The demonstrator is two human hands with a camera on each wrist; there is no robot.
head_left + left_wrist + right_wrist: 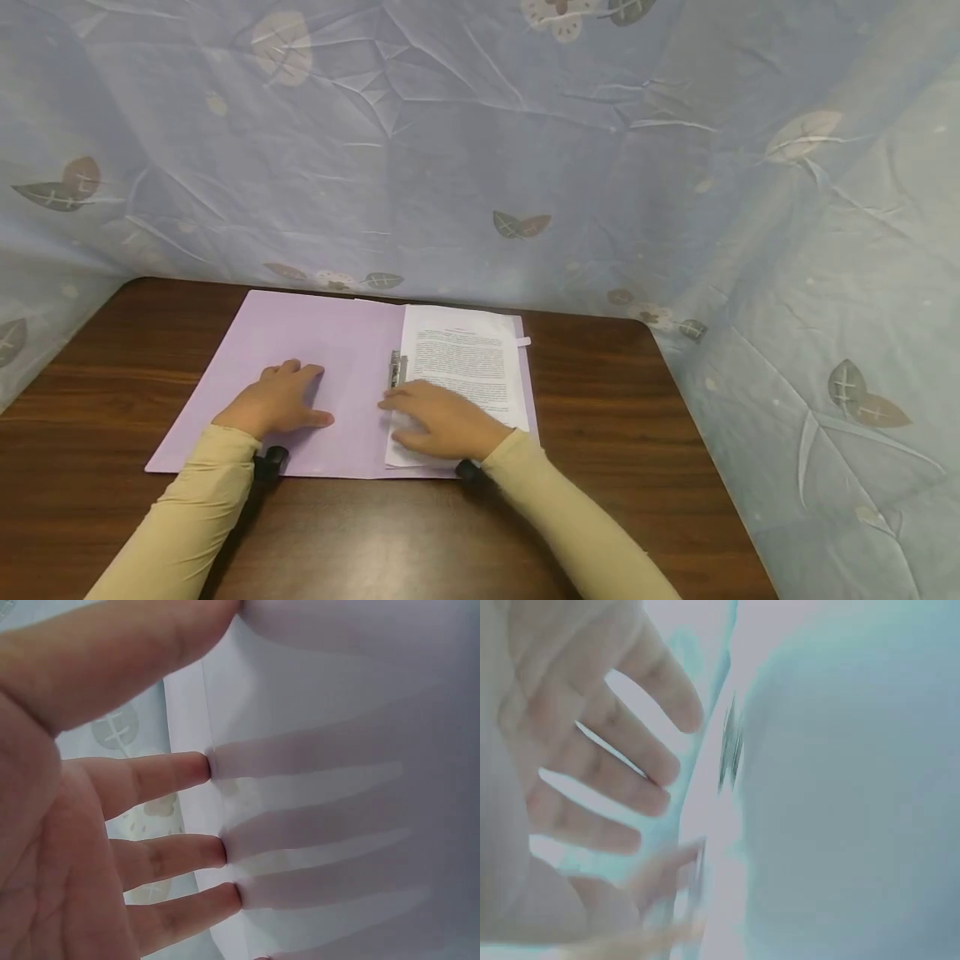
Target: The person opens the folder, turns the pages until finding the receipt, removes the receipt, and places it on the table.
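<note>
A lilac folder (345, 333) lies spread open on the dark wooden table (360, 533). Printed sheets (461, 350) sit on its right half, beside a metal clip (395, 367) near the fold. My left hand (281, 402) is on the bare left cover with fingers spread; the left wrist view shows its fingertips (225, 851) touching the cover. Over the lower left part of the sheets is my right hand (442, 423), its fingers extended toward the clip. In the right wrist view those fingers look apart from the paper and hold nothing. The clip (731, 750) is blurred there.
A pale blue, leaf-patterned cloth (450, 167) hangs behind the table and along its sides. A small white tab (523, 341) sticks out at the folder's right edge. Dark wrist devices (272, 461) show below both hands, close to the folder's near edge.
</note>
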